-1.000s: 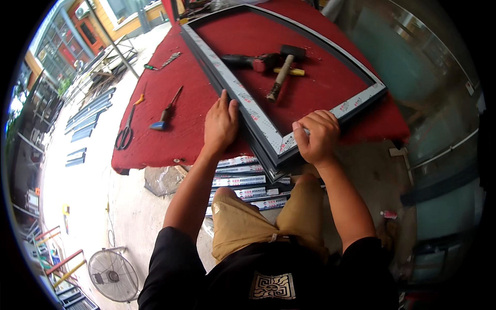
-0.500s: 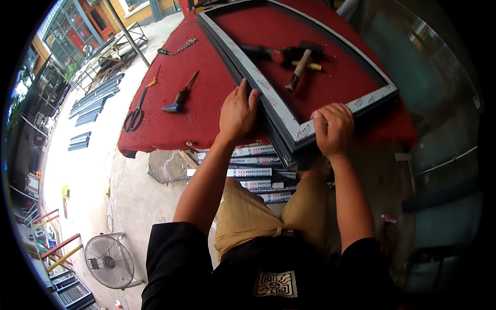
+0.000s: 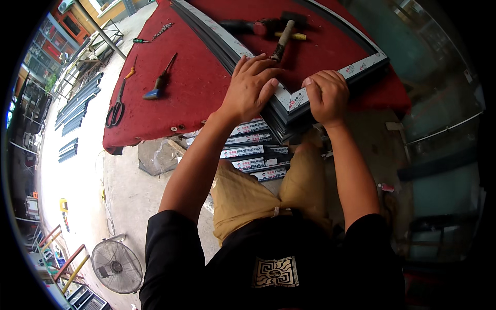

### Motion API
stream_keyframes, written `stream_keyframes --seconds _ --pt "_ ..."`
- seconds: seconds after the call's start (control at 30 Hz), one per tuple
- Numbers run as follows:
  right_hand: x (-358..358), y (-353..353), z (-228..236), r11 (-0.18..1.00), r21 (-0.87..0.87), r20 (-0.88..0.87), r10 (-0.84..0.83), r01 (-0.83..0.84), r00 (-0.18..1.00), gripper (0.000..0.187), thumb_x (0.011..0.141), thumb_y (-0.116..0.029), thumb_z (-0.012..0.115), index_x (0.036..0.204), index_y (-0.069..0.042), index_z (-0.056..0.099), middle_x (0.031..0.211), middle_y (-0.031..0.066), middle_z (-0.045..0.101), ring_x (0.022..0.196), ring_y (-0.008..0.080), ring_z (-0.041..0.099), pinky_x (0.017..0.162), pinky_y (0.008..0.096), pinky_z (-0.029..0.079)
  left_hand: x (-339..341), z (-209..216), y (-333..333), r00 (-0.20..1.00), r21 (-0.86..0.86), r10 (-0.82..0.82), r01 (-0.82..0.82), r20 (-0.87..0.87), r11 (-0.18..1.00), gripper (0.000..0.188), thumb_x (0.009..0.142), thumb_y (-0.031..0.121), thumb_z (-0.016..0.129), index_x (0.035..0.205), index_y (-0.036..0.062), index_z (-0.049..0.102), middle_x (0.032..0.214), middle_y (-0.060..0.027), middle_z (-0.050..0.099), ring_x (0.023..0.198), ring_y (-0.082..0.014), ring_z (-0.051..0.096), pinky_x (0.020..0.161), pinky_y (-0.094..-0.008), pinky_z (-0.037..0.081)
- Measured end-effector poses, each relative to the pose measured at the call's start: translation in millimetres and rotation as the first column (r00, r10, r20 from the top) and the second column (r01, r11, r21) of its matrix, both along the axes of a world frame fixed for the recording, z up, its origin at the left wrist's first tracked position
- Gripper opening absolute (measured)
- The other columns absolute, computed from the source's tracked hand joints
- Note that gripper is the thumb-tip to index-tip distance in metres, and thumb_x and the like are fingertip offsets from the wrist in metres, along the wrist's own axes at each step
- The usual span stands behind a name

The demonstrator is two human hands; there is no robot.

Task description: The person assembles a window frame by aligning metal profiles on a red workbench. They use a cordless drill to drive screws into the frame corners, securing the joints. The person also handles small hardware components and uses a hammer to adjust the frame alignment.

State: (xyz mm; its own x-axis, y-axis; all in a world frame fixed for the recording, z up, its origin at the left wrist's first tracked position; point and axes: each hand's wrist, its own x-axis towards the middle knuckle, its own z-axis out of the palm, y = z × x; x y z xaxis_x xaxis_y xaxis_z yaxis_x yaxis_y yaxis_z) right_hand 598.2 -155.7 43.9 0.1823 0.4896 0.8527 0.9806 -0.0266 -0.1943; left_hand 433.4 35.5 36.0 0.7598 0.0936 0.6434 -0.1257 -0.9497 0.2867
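A dark grey window frame (image 3: 361,67) with white printed film on its upper face lies on a red cloth-covered table (image 3: 191,111), its near corner jutting past the edge toward me. My left hand (image 3: 250,85) lies over the left bar close to that corner, fingers apart and thumb on the film. Around the near bar, just right of the corner, my right hand (image 3: 329,98) is closed, its thumb on top. More dark frame layers show beneath the upper one. Inside the frame lie a hammer (image 3: 282,42) and a dark tool with a red part (image 3: 258,28).
On the cloth at left lie scissors (image 3: 115,112), a blue-ended screwdriver (image 3: 159,85) and a green-handled tool (image 3: 139,40). Film-covered profiles (image 3: 248,151) are stacked below the table edge. A floor fan (image 3: 117,266) stands at lower left. Glass panes (image 3: 439,139) lean at right.
My left hand has shifted from the bar's outer side to over its top, nearer the corner. My right hand keeps its grip. The whole view has shifted slightly.
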Motion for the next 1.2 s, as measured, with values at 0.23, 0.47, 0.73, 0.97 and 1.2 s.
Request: stream_keyframes --seconds 0.23,0.47,0.73,0.97,1.2 --pt "-2 0 2 0.999 -0.040 -0.035 -0.037 0.036 0.999 0.030 0.097 -0.022 0.071 0.071 -0.007 0.068 0.072 0.0102 0.068 0.074 0.0352 0.066 0.074 0.0465 0.049 1 -2 -6 0.999 0.054 0.030 -0.032 0.045 0.998 0.034 0.108 0.030 0.050 0.124 0.0096 0.072 0.139 -0.0144 0.067 0.145 -0.0370 0.053 0.129 -0.0612 0.027" --pt "4 4 -1 1.000 0.014 -0.010 -0.025 0.026 1.000 0.030 0.097 -0.021 0.071 0.071 -0.007 0.068 0.070 0.0103 0.067 0.072 0.0351 0.065 0.074 0.0468 0.049 2 -1 -11 0.997 0.037 0.047 -0.050 0.067 0.998 0.038 0.111 0.032 0.041 0.123 0.0106 0.071 0.136 -0.0142 0.066 0.148 -0.0390 0.051 0.130 -0.0593 0.026" --pt "4 5 -1 0.999 -0.001 -0.028 -0.039 0.039 0.999 0.031 0.096 -0.022 0.072 0.069 -0.007 0.067 0.069 0.0098 0.067 0.071 0.0352 0.065 0.073 0.0470 0.049 4 -3 -14 0.994 0.023 0.053 -0.055 0.094 0.998 0.040 0.112 0.032 0.040 0.123 0.0086 0.071 0.136 -0.0168 0.066 0.146 -0.0408 0.052 0.129 -0.0593 0.028" --pt "1 6 -1 0.999 -0.008 -0.043 -0.054 0.054 0.998 0.032 0.095 -0.021 0.072 0.068 -0.007 0.066 0.068 0.0096 0.066 0.070 0.0353 0.065 0.072 0.0466 0.050 3 -4 -13 0.993 0.029 0.057 -0.061 0.105 0.998 0.041 0.112 0.032 0.039 0.124 0.0074 0.070 0.136 -0.0180 0.066 0.145 -0.0421 0.053 0.129 -0.0598 0.028" --pt "1 5 -3 0.999 0.016 -0.052 -0.050 0.051 0.997 0.031 0.096 -0.021 0.071 0.068 -0.007 0.068 0.069 0.0104 0.067 0.070 0.0358 0.066 0.073 0.0467 0.050 5 -6 -15 0.992 0.026 0.065 -0.068 0.112 0.997 0.042 0.113 0.031 0.038 0.123 0.0073 0.070 0.136 -0.0174 0.066 0.146 -0.0420 0.053 0.129 -0.0598 0.028"
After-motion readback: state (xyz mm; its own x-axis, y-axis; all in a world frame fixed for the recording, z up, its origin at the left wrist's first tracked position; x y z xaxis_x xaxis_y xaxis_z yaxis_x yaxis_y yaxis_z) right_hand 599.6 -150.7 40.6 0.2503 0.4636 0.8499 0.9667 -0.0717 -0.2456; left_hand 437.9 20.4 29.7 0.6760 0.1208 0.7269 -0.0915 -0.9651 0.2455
